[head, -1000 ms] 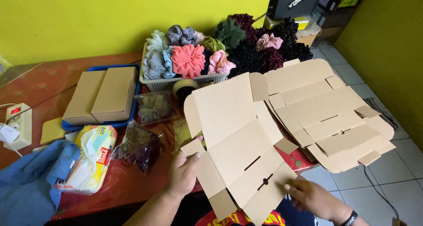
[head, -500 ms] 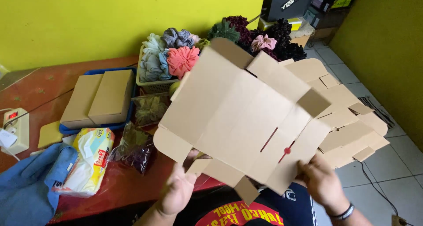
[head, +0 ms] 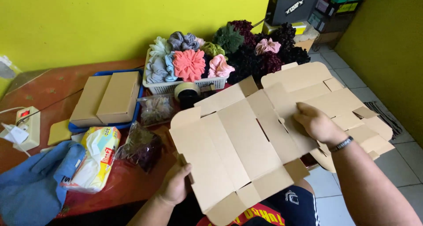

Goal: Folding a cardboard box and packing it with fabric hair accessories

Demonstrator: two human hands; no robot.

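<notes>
A flat, unfolded brown cardboard box blank point(head: 240, 146) lies tilted across my lap and the table's near edge. My left hand point(head: 175, 186) grips its near left edge, thumb on top. My right hand point(head: 315, 124), with a dark bracelet at the wrist, presses on its far right panel. Beneath that hand lies a stack of more flat box blanks point(head: 335, 98), fanned out to the right.
A white basket point(head: 189, 84) of cloth scrunchies stands at the back, dark ones piled beside it. A tape roll point(head: 187, 91), two closed brown boxes point(head: 108, 97) on a blue tray, bagged scrunchies point(head: 141, 144), a tissue pack point(head: 94, 158), blue cloth point(head: 31, 186) and a power strip point(head: 26, 127) lie left.
The blank, held up on edge half a second ago, has been laid down flatter. My right hand moved from its near right corner up to its far right panel.
</notes>
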